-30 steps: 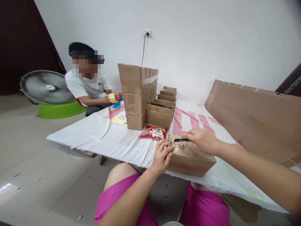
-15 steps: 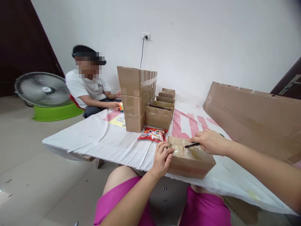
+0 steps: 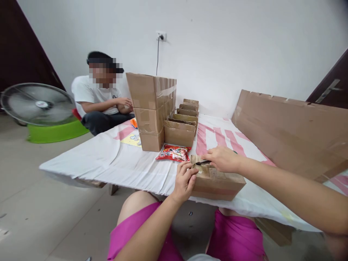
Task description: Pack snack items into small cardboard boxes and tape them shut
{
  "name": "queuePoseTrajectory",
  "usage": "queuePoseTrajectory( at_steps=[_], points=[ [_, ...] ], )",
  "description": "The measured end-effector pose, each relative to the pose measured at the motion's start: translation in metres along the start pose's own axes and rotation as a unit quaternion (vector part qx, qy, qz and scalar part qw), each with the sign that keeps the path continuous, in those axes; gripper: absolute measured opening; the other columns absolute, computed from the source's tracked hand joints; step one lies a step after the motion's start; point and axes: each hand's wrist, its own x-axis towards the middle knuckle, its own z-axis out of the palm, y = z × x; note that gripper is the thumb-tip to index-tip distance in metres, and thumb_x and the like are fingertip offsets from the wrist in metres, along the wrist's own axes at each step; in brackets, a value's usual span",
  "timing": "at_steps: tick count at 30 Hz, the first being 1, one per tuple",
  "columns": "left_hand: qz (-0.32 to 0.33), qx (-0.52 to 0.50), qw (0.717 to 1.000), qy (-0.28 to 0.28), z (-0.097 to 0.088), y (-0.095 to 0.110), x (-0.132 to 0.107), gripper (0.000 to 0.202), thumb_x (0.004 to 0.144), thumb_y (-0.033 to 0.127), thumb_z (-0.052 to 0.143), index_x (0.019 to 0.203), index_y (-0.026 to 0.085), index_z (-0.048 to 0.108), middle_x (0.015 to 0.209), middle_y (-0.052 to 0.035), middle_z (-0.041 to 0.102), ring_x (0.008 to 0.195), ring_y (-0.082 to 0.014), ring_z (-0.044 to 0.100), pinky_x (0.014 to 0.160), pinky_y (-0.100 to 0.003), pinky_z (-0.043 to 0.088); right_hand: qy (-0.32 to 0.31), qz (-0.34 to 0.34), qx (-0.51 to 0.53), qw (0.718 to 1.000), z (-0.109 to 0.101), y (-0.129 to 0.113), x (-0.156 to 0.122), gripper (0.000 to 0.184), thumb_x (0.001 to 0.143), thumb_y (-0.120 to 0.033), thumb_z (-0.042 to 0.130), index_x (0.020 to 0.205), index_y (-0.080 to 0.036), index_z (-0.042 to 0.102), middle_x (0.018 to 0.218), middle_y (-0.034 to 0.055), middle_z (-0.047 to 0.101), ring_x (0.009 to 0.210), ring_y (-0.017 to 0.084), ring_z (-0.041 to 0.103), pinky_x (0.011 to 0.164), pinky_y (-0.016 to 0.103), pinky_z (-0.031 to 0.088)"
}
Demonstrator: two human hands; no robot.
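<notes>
In front of me a brown cardboard box (image 3: pixel 217 189) lies at the table's near edge, shiny tape over its top. My left hand (image 3: pixel 185 179) grips its left end, fingers bent over the upper edge. My right hand (image 3: pixel 224 158) is closed around a slim black tool (image 3: pixel 202 162), whose tip points left and touches or nearly touches the box top close to my left fingers. Whether it is a knife or a pen I cannot make out. Just behind my left hand lies a red printed food packet (image 3: pixel 174 153).
Stacked cardboard boxes (image 3: pixel 148 119) stand beyond the packet, with a row of open boxes (image 3: pixel 179 133) beside them. A large cardboard sheet (image 3: pixel 285 134) leans at the right. Across the table sits another person (image 3: pixel 95 94), near a fan (image 3: pixel 40 105). White cloth (image 3: pixel 108 159) covers the table.
My right hand has moved the black tool left along the box top, closer to my left hand. The other person's hands have drawn back from an orange item. The view has shifted slightly.
</notes>
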Motion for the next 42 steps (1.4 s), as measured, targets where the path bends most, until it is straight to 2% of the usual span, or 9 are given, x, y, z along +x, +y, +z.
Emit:
queuePoseTrajectory(
  at_steps=[3,7,10,14,24,30,34,36,42],
  points=[
    [0.012,0.001,1.0,-0.007,-0.002,-0.001,0.0,0.024,0.094,0.026,0.042,0.104,0.019,0.063,0.106,-0.0099,0.057,0.115,-0.0255,0.045,0.096,-0.047,0.044,-0.026,-0.026,-0.03,0.999,0.003,0.002,-0.001,0.029,0.087,-0.018,0.051,0.114,-0.021,0.063,0.091,0.0081,0.067,0.081,0.019,0.063,0.067,0.029,0.035],
    [0.02,0.004,1.0,-0.019,-0.005,-0.001,0.0,0.023,0.094,0.024,0.043,0.106,0.018,0.062,0.108,-0.0102,0.056,0.116,-0.0252,0.044,0.097,-0.046,0.044,-0.076,-0.041,-0.055,0.995,0.003,0.014,-0.019,0.029,0.086,-0.012,0.048,0.107,-0.021,0.066,0.086,0.008,0.068,0.074,0.018,0.062,0.063,0.029,0.032],
    [0.025,0.004,0.999,-0.03,-0.005,0.002,0.0,0.023,0.094,0.024,0.043,0.107,0.019,0.062,0.109,-0.0102,0.057,0.116,-0.0252,0.043,0.098,-0.046,0.043,-0.073,-0.038,-0.06,0.995,0.002,0.019,-0.037,0.033,0.084,-0.009,0.047,0.109,-0.022,0.064,0.084,0.0071,0.067,0.073,0.018,0.061,0.062,0.03,0.031],
    [0.027,0.01,0.998,-0.052,-0.003,0.006,0.002,0.024,0.094,0.024,0.043,0.108,0.019,0.062,0.11,-0.0099,0.058,0.114,-0.025,0.043,0.098,-0.045,0.042,-0.072,-0.026,-0.074,0.994,0.001,0.02,-0.053,0.028,0.084,-0.008,0.047,0.102,-0.021,0.064,0.081,0.0063,0.065,0.073,0.019,0.061,0.062,0.03,0.03],
    [0.028,0.025,0.998,-0.057,-0.004,0.012,0.002,0.025,0.094,0.025,0.044,0.108,0.02,0.064,0.109,-0.0095,0.059,0.109,-0.0242,0.045,0.096,-0.043,0.041,-0.082,-0.005,-0.081,0.993,-0.007,0.012,-0.061,0.023,0.086,-0.01,0.048,0.1,-0.021,0.063,0.082,0.0062,0.065,0.074,0.019,0.061,0.064,0.031,0.031],
    [-0.001,-0.008,0.999,-0.046,0.0,0.009,0.001,0.024,0.094,0.026,0.042,0.107,0.02,0.062,0.108,-0.0093,0.058,0.11,-0.0237,0.046,0.095,-0.044,0.044,-0.05,0.027,-0.124,0.991,-0.002,0.001,-0.066,0.028,0.085,-0.007,0.047,0.105,-0.017,0.064,0.087,0.0094,0.066,0.077,0.02,0.061,0.068,0.033,0.032],
    [0.006,-0.01,0.999,-0.05,0.003,0.01,0.001,0.022,0.094,0.026,0.044,0.108,0.02,0.06,0.109,-0.0096,0.056,0.113,-0.0243,0.044,0.097,-0.045,0.043,0.034,0.056,-0.095,0.993,0.004,0.009,-0.077,0.034,0.084,-0.009,0.048,0.114,-0.018,0.063,0.087,0.0084,0.066,0.076,0.018,0.06,0.068,0.031,0.033],
    [0.011,-0.01,0.998,-0.054,0.005,0.011,0.001,0.021,0.094,0.026,0.045,0.108,0.02,0.059,0.11,-0.0097,0.056,0.114,-0.0248,0.044,0.098,-0.046,0.042,0.048,0.068,-0.08,0.993,0.006,0.014,-0.081,0.034,0.085,-0.011,0.049,0.114,-0.019,0.064,0.086,0.0077,0.066,0.076,0.018,0.06,0.067,0.031,0.033],
    [0.018,0.002,0.998,-0.056,0.006,0.01,0.0,0.02,0.093,0.024,0.046,0.109,0.02,0.058,0.111,-0.0099,0.055,0.117,-0.0253,0.042,0.099,-0.047,0.042,-0.048,0.07,-0.08,0.993,0.006,0.014,-0.083,0.03,0.087,-0.009,0.048,0.11,-0.02,0.065,0.084,0.007,0.066,0.077,0.02,0.062,0.067,0.031,0.033]
  ],
)
